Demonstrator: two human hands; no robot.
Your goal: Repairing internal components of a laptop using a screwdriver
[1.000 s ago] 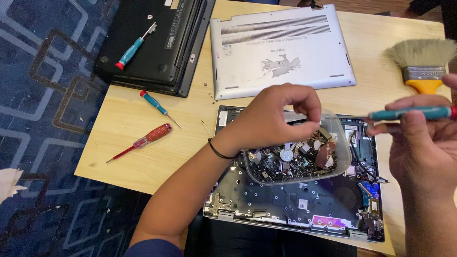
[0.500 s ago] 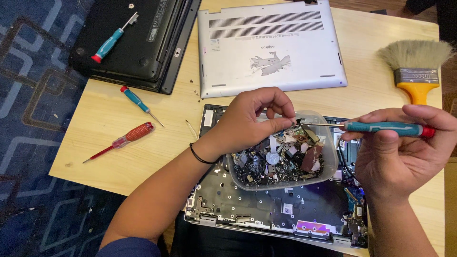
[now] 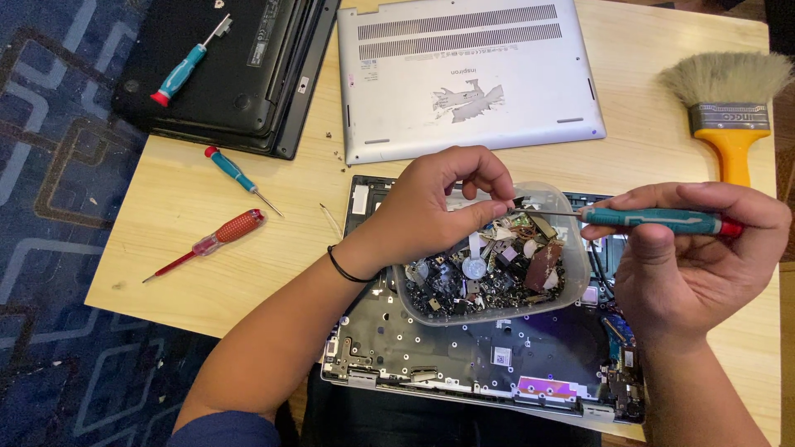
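Note:
My left hand (image 3: pixel 443 203) hovers over a clear plastic tub (image 3: pixel 575 269) full of screws and small parts, its thumb and fingers pinched on something tiny at the screwdriver's tip. My right hand (image 3: pixel 687 265) grips a teal screwdriver with a red cap (image 3: pixel 654 220), held level and pointing left over the tub. The tub rests on an opened laptop base (image 3: pixel 489 364) with its inner frame exposed.
A silver laptop bottom cover (image 3: pixel 464 74) lies at the back. A black laptop (image 3: pixel 224 74) at the far left carries a teal screwdriver (image 3: pixel 184 70). Another teal screwdriver (image 3: pixel 240 179) and a red one (image 3: pixel 211 242) lie on the wooden table (image 3: pixel 166 273). A yellow-handled brush (image 3: pixel 729 108) lies right.
My right hand has brought the screwdriver left and down until its tip meets my left fingers over the tub. The view has shifted slightly.

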